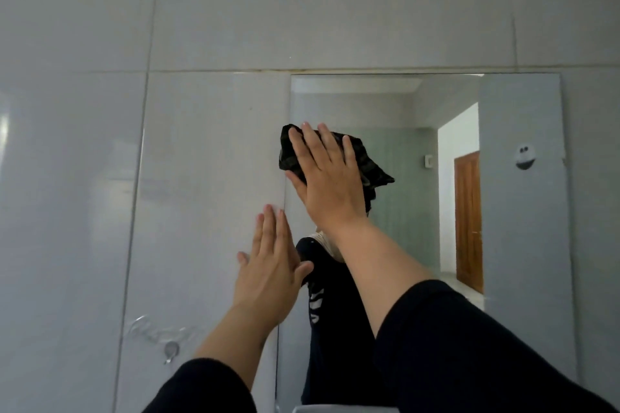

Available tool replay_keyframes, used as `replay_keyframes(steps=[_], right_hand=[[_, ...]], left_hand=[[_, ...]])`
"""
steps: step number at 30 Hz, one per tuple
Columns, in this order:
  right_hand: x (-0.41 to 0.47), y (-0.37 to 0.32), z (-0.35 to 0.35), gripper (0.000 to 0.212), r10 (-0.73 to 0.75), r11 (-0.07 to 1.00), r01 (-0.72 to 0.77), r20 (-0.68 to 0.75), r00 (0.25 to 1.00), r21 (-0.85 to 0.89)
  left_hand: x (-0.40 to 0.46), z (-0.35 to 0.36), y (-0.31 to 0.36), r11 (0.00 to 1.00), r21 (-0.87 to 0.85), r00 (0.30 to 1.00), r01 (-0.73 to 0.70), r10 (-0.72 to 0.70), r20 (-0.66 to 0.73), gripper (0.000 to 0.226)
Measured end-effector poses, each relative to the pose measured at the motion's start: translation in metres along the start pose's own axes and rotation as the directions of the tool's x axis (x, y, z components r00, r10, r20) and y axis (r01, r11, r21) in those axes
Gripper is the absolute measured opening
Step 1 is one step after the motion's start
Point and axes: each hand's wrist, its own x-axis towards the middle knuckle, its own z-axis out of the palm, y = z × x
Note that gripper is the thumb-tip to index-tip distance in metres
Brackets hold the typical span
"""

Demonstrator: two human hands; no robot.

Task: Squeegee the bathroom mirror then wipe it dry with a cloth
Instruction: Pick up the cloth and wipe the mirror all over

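A frameless rectangular mirror [523, 211] hangs on the pale tiled wall. My right hand [327, 178] lies flat, fingers spread, pressing a dark patterned cloth [367, 161] against the glass near the mirror's upper left edge. The cloth sticks out past my fingers on both sides. My left hand [271, 265] rests flat with fingers extended on the wall tile just left of the mirror's left edge, holding nothing. No squeegee is in view. Dark sleeves cover both forearms.
A small chrome wall hook [171, 350] sits low on the tile to the left. A white round sticker or holder [524, 156] shows on the mirror's right part. The mirror reflects a wooden door and a corridor. A white rim [335, 408] shows at the bottom edge.
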Motion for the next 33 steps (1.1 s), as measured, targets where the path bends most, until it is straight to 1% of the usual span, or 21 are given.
replay_keyframes(steps=[2, 5, 9, 12, 14, 17, 20, 22, 25, 27, 30, 33], right_hand=[[-0.001, 0.007, -0.002, 0.059, 0.007, 1.000, -0.007, 0.005, 1.000, -0.019], [-0.012, 0.022, -0.008, 0.059, 0.045, 0.998, -0.044, 0.020, 0.999, -0.036], [-0.030, 0.059, -0.020, 0.060, 0.161, 0.987, -0.160, 0.021, 0.987, -0.030], [-0.048, 0.095, -0.032, 0.059, 0.259, 0.965, -0.259, -0.001, 0.966, -0.033], [-0.062, 0.122, -0.042, 0.059, 0.330, 0.943, -0.330, -0.010, 0.944, -0.042], [-0.082, 0.160, -0.056, 0.059, 0.427, 0.902, -0.428, -0.035, 0.904, -0.053], [-0.105, 0.194, -0.064, 0.058, 0.506, 0.859, -0.510, -0.087, 0.858, -0.037], [-0.125, 0.208, -0.065, 0.058, 0.555, 0.827, -0.562, -0.135, 0.821, -0.019], [-0.152, 0.208, -0.061, 0.059, 0.623, 0.776, -0.630, -0.183, 0.761, 0.019], [-0.161, 0.196, -0.058, 0.058, 0.648, 0.752, -0.659, -0.197, 0.736, 0.010], [-0.159, 0.173, -0.053, 0.057, 0.634, 0.762, -0.647, -0.184, 0.751, -0.015], [-0.147, 0.144, -0.046, 0.058, 0.580, 0.809, -0.588, -0.144, 0.801, -0.010]], left_hand=[[0.003, -0.003, 0.000, 1.000, 0.027, 1.000, -0.001, 0.001, -0.010, 0.088], [0.003, -0.002, 0.002, 0.998, 0.054, 1.000, 0.020, -0.020, 0.011, 0.089], [0.003, 0.000, 0.002, 0.999, 0.035, 0.999, 0.037, -0.038, 0.024, 0.089], [0.004, 0.003, 0.002, 0.999, 0.019, 0.998, 0.038, -0.039, 0.039, 0.085], [0.005, 0.004, 0.000, 0.999, 0.015, 0.998, 0.036, -0.037, 0.044, 0.084], [0.007, 0.008, -0.003, 1.000, 0.022, 1.000, 0.016, -0.016, 0.017, 0.085], [0.008, 0.012, -0.005, 0.998, 0.056, 1.000, 0.007, -0.007, -0.005, 0.082], [0.007, 0.013, -0.007, 0.997, 0.080, 1.000, -0.006, 0.009, -0.028, 0.087], [0.007, 0.014, -0.006, 0.998, 0.069, 0.999, -0.011, 0.015, -0.045, 0.089], [0.006, 0.013, -0.004, 0.999, 0.042, 0.999, 0.001, 0.001, -0.043, 0.088], [0.007, 0.013, -0.005, 0.999, 0.040, 0.999, -0.009, 0.011, -0.049, 0.088], [0.007, 0.013, -0.006, 0.999, 0.035, 0.999, -0.004, 0.006, -0.050, 0.091]])
